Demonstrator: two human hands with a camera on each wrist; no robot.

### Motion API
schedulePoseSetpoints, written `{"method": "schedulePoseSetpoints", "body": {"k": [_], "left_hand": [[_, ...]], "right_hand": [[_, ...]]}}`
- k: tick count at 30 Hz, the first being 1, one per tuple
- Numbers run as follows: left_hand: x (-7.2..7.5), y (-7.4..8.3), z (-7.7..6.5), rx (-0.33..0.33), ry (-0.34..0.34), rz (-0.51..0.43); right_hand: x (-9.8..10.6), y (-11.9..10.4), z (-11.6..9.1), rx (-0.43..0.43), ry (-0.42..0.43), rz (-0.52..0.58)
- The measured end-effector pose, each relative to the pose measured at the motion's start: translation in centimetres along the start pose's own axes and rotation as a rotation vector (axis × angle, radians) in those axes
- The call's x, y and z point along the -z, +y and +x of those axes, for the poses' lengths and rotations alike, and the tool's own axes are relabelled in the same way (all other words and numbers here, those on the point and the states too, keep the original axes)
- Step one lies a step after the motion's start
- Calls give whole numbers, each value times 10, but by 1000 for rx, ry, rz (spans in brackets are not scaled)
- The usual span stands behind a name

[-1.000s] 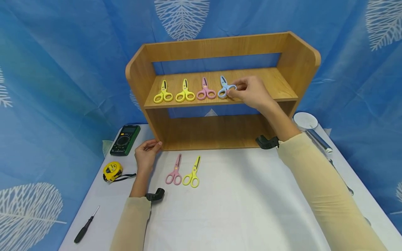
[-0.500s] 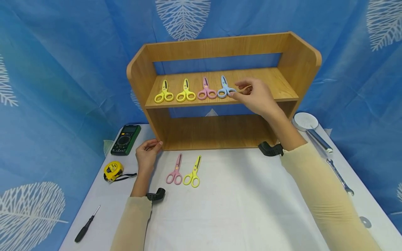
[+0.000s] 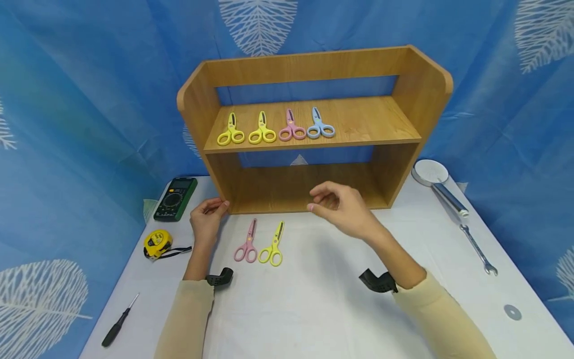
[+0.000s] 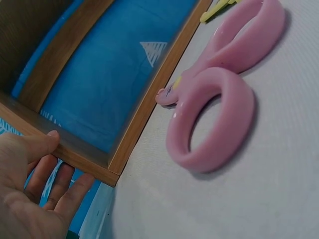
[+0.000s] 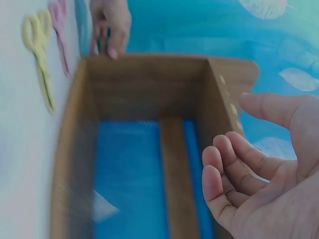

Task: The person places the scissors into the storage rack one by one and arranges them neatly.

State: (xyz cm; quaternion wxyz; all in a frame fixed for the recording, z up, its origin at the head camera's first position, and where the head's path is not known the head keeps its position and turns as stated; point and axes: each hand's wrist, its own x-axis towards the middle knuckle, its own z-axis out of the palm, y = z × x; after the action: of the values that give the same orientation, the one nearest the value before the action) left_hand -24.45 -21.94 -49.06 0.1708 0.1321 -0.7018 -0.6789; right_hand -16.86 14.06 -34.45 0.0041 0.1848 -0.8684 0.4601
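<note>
A two-tier wooden shelf (image 3: pixel 367 119) stands at the back of the white table. My left hand (image 3: pixel 207 222) grips the front edge of its left side panel, thumb on one face and fingers on the other in the left wrist view. Across the upper board lie two pairs of yellow scissors (image 3: pixel 262 128), pink scissors (image 3: pixel 291 125) and blue scissors (image 3: pixel 319 123). My right hand (image 3: pixel 345 209) hovers in front of the lower tier, fingers loosely bent around nothing. On the table near my left hand lie more pink scissors (image 3: pixel 249 241) and yellow scissors (image 3: pixel 275 243).
Left of the shelf are a green multimeter (image 3: pixel 175 199), a yellow tape measure (image 3: pixel 157 244) and a screwdriver (image 3: pixel 117 326). Along the right lie a magnifying glass (image 3: pixel 430 172), a wrench (image 3: pixel 478 248) and a grey washer (image 3: pixel 512 312). A blue curtain (image 3: pixel 89 99) hangs behind.
My right hand has let go of the blue scissors, which stay on the upper board, and has moved down to the lower tier's front. My left hand keeps its grip.
</note>
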Motion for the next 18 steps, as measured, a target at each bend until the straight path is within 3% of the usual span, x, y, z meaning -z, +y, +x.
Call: {"method": "schedulePoseSetpoints", "body": {"k": [7, 13, 18], "left_hand": [[0, -4, 0, -23, 6, -45], [1, -4, 1, -36, 17, -7], [1, -2, 2, -21, 13, 11]], "right_hand": [[-54, 19, -13, -56, -44, 72], [-99, 38, -17, -160, -68, 124], [-129, 49, -17, -216, -113, 95]]}}
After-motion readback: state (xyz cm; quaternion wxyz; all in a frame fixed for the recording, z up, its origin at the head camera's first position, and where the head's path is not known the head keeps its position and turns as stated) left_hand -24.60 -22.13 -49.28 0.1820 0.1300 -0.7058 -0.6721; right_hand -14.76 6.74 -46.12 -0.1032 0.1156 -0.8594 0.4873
